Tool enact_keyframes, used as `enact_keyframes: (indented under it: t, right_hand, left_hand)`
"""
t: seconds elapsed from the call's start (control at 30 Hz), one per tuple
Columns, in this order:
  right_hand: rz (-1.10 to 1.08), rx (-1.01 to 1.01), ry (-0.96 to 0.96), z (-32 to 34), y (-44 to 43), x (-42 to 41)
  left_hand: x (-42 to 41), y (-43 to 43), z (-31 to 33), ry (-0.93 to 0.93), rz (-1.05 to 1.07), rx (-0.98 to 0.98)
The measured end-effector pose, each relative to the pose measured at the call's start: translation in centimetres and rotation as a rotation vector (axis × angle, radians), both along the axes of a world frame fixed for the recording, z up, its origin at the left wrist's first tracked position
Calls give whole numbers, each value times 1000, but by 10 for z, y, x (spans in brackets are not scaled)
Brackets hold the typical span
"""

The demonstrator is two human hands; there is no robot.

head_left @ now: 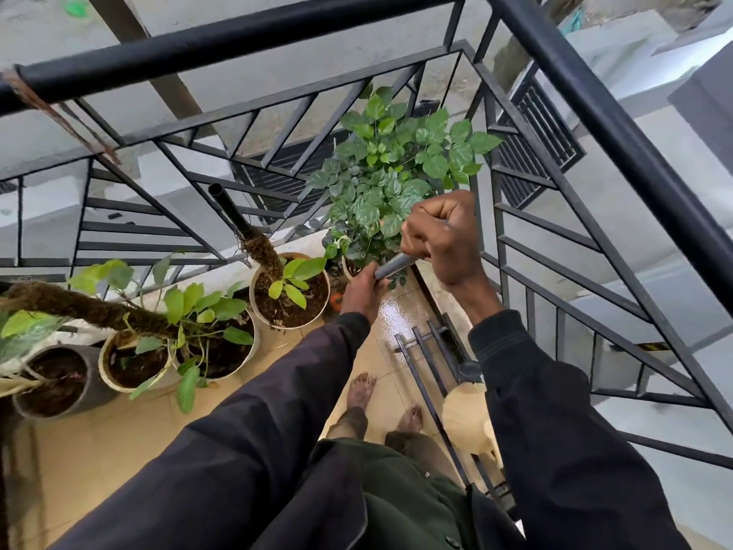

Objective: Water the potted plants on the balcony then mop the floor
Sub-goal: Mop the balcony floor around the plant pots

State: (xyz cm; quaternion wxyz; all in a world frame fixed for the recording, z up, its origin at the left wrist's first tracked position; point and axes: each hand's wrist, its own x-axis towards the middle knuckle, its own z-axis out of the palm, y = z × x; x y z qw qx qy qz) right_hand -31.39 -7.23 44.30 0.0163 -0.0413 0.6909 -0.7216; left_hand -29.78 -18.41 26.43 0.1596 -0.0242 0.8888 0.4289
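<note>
Both hands hold a grey mop handle that runs steeply down toward the floor. My right hand grips its upper part in a fist. Lower down, my left hand grips the same handle. The mop head is hidden behind my hands and a bushy green plant in the balcony corner. The tan floor tiles just below my hands shine wet. A row of potted plants stands on the left: a cream pot, a white pot, another cream pot and a grey pot.
A black metal railing encloses the balcony ahead and on the right. A beige watering can stands by the right railing near my bare feet. A small orange object lies beside the cream pot. Moss poles lean out of the pots.
</note>
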Motion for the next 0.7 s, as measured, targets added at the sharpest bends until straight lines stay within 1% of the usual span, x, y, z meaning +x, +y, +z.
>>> enact_keyframes:
  t: [0.1, 0.3, 0.43, 0.5, 0.57, 0.7]
  right_hand:
    - [62, -46, -62, 1, 5, 1]
    - [222, -71, -107, -3, 0, 18]
    - [258, -67, -143, -6, -4, 29]
    - [248, -96, -143, -10, -6, 37]
    - [190, -112, -126, -12, -5, 42]
    - [58, -131, -85, -8, 5, 41]
  left_hand:
    - [18, 0, -3, -18, -11, -58]
    - [61, -15, -10, -91, -1, -142]
    - [90, -26, -13, -149, -8, -164]
    - [104, -28, -16, -179, -28, -185]
    - [112, -27, -19, -203, -41, -197]
    - [100, -13, -16, -117, -46, -232]
